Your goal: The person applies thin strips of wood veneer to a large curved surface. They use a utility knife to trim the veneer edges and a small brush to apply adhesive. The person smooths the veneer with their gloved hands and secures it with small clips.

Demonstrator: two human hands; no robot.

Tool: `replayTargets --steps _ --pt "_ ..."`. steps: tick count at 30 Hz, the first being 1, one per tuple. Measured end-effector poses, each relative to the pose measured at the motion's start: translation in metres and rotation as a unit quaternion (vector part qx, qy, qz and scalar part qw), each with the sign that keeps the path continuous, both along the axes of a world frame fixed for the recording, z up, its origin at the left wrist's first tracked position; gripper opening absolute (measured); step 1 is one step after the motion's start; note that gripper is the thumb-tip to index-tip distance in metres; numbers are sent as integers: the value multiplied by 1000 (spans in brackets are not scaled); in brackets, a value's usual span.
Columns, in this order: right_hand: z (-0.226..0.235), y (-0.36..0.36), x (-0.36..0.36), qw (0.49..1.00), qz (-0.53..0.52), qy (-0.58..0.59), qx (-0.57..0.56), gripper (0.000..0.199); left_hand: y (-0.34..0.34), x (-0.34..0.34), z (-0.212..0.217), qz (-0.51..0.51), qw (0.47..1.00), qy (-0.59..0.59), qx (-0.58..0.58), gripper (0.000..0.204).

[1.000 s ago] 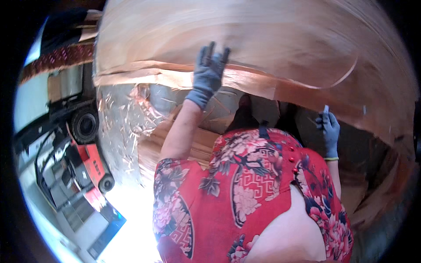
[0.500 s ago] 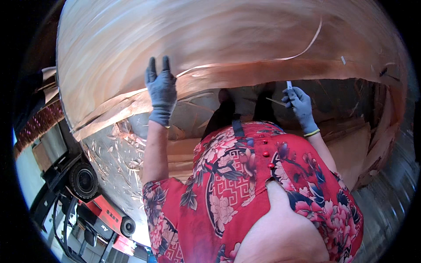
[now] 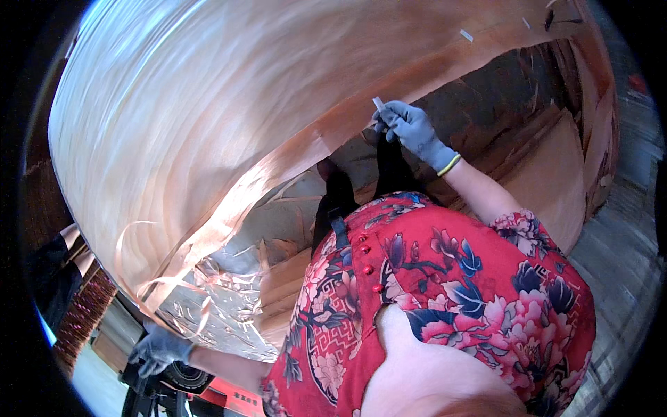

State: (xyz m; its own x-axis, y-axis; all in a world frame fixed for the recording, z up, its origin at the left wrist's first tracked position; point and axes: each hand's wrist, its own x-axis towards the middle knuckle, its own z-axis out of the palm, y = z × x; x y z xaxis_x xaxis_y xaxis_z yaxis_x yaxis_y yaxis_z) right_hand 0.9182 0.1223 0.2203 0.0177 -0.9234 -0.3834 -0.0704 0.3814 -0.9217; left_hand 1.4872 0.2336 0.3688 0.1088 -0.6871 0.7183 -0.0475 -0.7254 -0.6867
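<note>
A large, thin sheet of pale brown wood veneer [image 3: 229, 104] lies in front of me, with a ragged near edge. My right hand [image 3: 413, 132], in a grey glove with a yellow cuff, is closed on a slim white-ended tool [image 3: 378, 103] beside that edge; the fingers cover most of the tool. At the lower left, my gloved left hand [image 3: 160, 349] is stretched out past the sheet's left corner, fingers apart, with nothing visible in it. A thin curled veneer strip [image 3: 203, 316] hangs in loops near that corner, close to the left hand.
Torn scraps [image 3: 226, 295] litter the grey floor below the sheet. Stacked veneer boards [image 3: 281, 285] lie by my legs, and more sheets [image 3: 535, 167] are on the right. A red vehicle [image 3: 233, 395] with a black tyre [image 3: 186, 375] stands at lower left. A brush-like bristled edge [image 3: 87, 316] is nearby.
My left hand has moved from the sheet's edge out to the lower left. The long strip that lay across the sheet now curls near the left corner. My right hand, still gripping the tool, appears farther left.
</note>
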Motion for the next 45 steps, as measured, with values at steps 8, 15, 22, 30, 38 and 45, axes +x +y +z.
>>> replayTargets --steps 8,15,22,30,38,45 --pt "29 -35 -31 996 57 72 3 19 -113 -347 -118 -586 474 559 345 69" --pt "33 -43 -30 982 90 163 24 19 -116 -386 -145 -562 449 598 353 72" --pt "39 -60 -16 961 119 236 76 29 -122 -381 -144 -565 424 639 303 64" --pt "36 -82 -26 896 132 418 71 41 -157 -421 -155 -603 393 603 344 73" --pt "14 -71 -46 931 72 357 26 33 -191 -443 -144 -576 372 629 365 69" --pt "30 -37 -10 986 -69 53 144 32 -183 -434 -157 -589 385 620 347 55"
